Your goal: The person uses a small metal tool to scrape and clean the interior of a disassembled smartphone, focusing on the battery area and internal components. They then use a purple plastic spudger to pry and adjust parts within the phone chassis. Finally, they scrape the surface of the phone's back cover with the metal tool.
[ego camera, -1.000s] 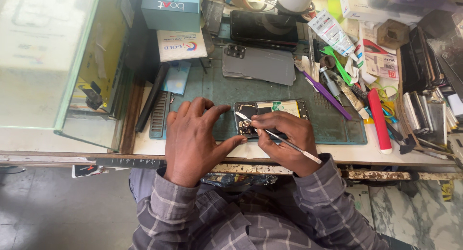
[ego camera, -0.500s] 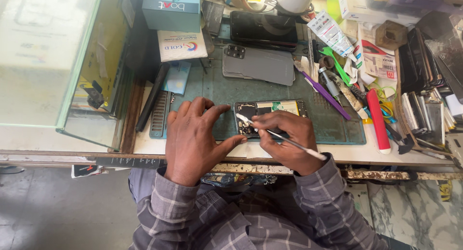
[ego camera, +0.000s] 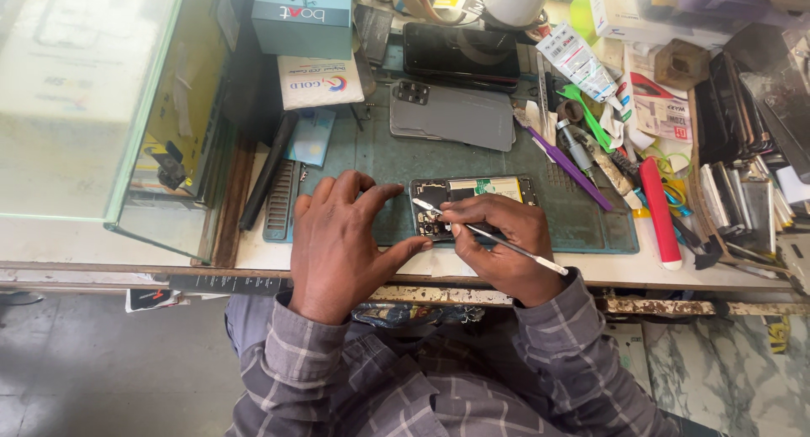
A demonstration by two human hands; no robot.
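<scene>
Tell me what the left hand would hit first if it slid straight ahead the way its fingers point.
The left hand lies flat on the green mat, fingers pointing away up the bench. Straight on, it would probably first meet the grey phone back cover, though depth is hard to judge.

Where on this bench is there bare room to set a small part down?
Best patch: the bare green mat between the grey back cover and the opened phone, above the left hand. A smaller strip lies on the mat right of the right hand. The right side, around the red-handled tool, is crowded.
</scene>
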